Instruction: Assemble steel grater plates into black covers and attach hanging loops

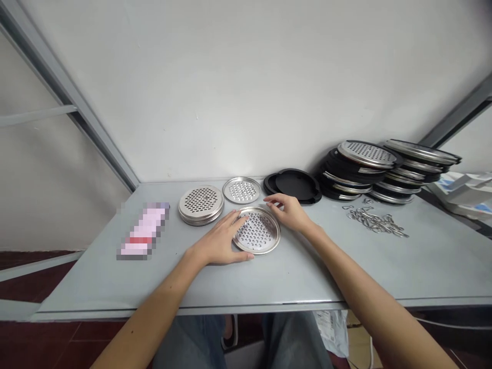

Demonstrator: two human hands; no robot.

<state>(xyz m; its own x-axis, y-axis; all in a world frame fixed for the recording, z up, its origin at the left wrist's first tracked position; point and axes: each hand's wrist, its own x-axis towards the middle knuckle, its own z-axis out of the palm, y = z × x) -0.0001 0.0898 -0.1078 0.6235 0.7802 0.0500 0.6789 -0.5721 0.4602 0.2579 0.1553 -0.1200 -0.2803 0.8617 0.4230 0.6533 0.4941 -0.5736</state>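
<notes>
A round metal grater plate (258, 231) lies on the grey table right in front of me. My left hand (219, 240) rests over its left edge, fingers spread and thumb stretched along the near rim. At the upper right rim is my right hand (288, 211), its fingers loosely curved and apart, with nothing visible between them. Just behind, a second grater plate (242, 190) with coarser holes lies flat. To the left stands a short stack of similar round grater plates (201, 202).
Black round trays (294, 184) lie behind my right hand. Two tall stacks of black trays with grater plates, a left stack (357, 166) and a right stack (415, 166), stand against the wall. Metal clips (378, 220) lie in a pile. A pixelated phone-like object (144, 230) is at left.
</notes>
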